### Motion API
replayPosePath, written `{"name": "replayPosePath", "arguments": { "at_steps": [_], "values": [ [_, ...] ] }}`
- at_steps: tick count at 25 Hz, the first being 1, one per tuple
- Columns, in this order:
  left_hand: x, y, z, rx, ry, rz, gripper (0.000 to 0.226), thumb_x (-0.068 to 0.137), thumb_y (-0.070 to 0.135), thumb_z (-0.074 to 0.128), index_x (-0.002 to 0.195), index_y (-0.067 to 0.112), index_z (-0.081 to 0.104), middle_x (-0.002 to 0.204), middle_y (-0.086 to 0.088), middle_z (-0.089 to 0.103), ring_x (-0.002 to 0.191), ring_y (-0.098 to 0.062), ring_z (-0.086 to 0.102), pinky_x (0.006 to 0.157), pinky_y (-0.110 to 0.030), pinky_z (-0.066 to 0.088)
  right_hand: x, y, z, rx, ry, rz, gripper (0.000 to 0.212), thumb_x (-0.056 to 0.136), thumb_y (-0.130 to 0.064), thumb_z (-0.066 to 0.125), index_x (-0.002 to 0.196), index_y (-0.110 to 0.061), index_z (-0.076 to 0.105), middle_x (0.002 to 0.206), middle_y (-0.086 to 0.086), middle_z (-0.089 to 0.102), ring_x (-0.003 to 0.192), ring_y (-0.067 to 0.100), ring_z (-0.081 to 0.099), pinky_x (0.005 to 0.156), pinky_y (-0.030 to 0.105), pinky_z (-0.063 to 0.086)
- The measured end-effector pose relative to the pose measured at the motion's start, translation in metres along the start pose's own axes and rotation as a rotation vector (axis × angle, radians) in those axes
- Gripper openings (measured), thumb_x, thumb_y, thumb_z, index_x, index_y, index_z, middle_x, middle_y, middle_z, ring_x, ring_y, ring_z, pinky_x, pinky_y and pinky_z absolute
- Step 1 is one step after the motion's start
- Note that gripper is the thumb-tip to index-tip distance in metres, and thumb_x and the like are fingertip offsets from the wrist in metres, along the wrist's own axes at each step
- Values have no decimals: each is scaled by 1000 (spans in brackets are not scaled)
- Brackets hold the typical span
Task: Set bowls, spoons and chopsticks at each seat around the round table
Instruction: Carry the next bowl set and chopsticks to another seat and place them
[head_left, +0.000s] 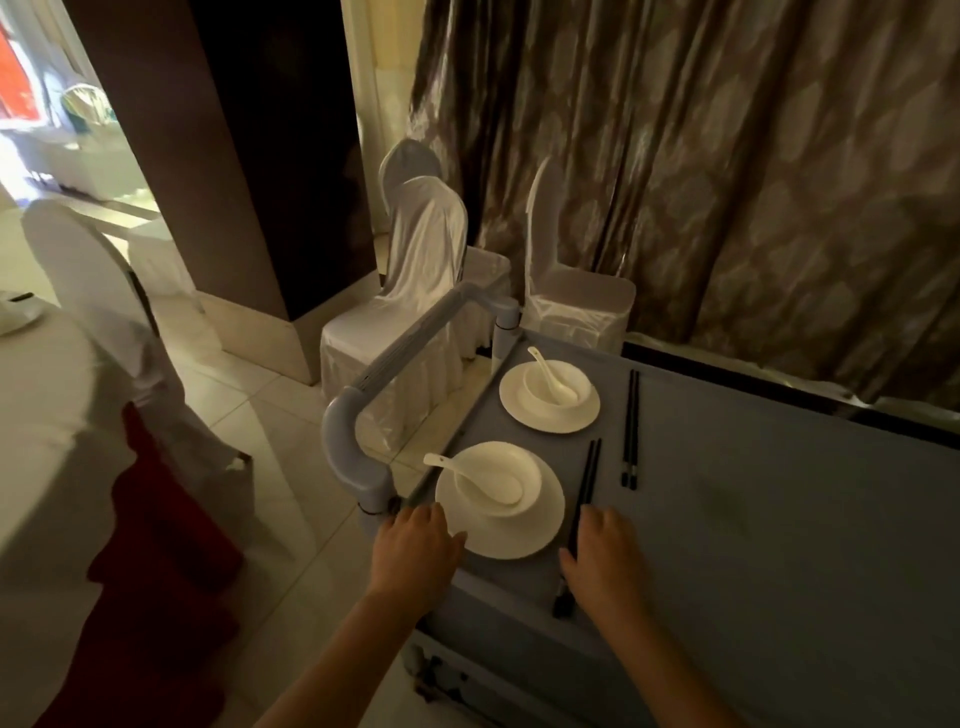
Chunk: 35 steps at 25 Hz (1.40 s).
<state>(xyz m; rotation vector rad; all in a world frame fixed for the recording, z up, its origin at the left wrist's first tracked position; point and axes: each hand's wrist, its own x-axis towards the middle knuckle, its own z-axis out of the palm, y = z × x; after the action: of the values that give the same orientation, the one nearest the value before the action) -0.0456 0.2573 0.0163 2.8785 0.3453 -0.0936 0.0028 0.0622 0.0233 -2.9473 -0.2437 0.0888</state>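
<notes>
Two white place sets lie on a grey service cart (753, 493). The near set is a bowl (498, 486) with a spoon (467, 473) in it, standing on a plate (511, 535). My left hand (418, 551) grips the left rim of that plate. A pair of black chopsticks (584, 493) lies to the plate's right, and my right hand (605, 561) holds its near part. The far set is a bowl (558, 387) with a spoon (545, 366) on a plate (550, 415), with a second pair of chopsticks (631, 431) beside it.
The cart's grey handle (395, 358) runs along its left side. The round table (47, 431) with white cloth and red skirt is at the left, with a covered chair (98, 291) next to it. Two more covered chairs (421, 291) stand by the curtain (727, 156).
</notes>
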Motion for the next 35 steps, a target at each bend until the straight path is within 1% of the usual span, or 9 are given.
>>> {"name": "replayPosePath", "arguments": {
  "at_steps": [5, 9, 13, 17, 19, 21, 26, 30, 35],
  "values": [
    [20, 9, 16, -189, -55, -207, 35, 92, 42, 44, 116, 20, 53, 121, -1, 56, 109, -14, 53, 91, -27, 43, 30, 16, 19, 255, -246, 138, 48, 85, -33, 62, 123, -7, 48, 124, 11, 55, 111, 24, 58, 82, 28, 47],
    [32, 13, 25, -378, -29, -340, 25, 91, 30, 50, 113, 20, 55, 114, -2, 59, 88, -6, 52, 75, -20, 45, 55, 25, 24, 207, -312, 120, 32, 87, -29, 58, 109, -7, 54, 113, 11, 64, 104, 26, 62, 83, 32, 50],
    [34, 13, 27, -592, -31, -388, 26, 91, 18, 52, 117, 15, 55, 94, 2, 61, 72, -3, 57, 55, -12, 41, 70, 31, 24, 230, -393, 119, 17, 86, -26, 58, 78, -13, 51, 81, 3, 56, 86, 22, 59, 80, 33, 51],
    [33, 11, 25, -642, -47, -389, 27, 92, 16, 50, 118, 16, 56, 81, 10, 56, 71, 1, 55, 56, -12, 41, 74, 31, 23, 192, -423, 48, 12, 87, -21, 56, 91, -10, 54, 89, 8, 58, 93, 27, 62, 77, 32, 51],
    [32, 10, 24, -681, -53, -418, 28, 93, 14, 48, 120, 16, 55, 79, 9, 57, 68, -2, 56, 54, -13, 42, 76, 37, 22, 316, -479, 74, 14, 88, -20, 56, 81, -13, 46, 76, 6, 53, 69, 23, 64, 61, 31, 55],
    [33, 10, 23, -744, -61, -466, 29, 94, 12, 46, 121, 16, 55, 77, 5, 60, 63, -7, 59, 53, -15, 46, 77, 48, 17, 458, -575, 93, 18, 89, -17, 55, 76, -13, 43, 65, 6, 55, 41, 14, 56, 39, 22, 45],
    [33, 6, 19, -870, -94, -551, 28, 92, 9, 49, 119, 13, 57, 79, 0, 62, 66, -11, 62, 56, -18, 52, 65, 78, -3, 693, -705, 4, 16, 90, -4, 52, 76, -13, 51, 58, 5, 62, 34, 11, 55, 34, 20, 42],
    [34, 8, 15, -972, -99, -638, 21, 91, 9, 52, 109, 10, 63, 78, -2, 64, 66, -12, 63, 55, -17, 54, 64, 71, -20, 764, -583, -72, 5, 90, -8, 56, 86, -8, 58, 70, 5, 69, 35, 7, 53, 36, 18, 42],
    [32, 11, 9, -1024, -132, -700, 19, 90, 10, 53, 107, 12, 62, 81, -3, 64, 65, -11, 64, 47, -14, 52, 106, 41, -7, 564, -440, -80, 16, 91, -14, 56, 86, 0, 61, 70, 4, 66, 43, 9, 53, 42, 19, 45]
  ]
}}
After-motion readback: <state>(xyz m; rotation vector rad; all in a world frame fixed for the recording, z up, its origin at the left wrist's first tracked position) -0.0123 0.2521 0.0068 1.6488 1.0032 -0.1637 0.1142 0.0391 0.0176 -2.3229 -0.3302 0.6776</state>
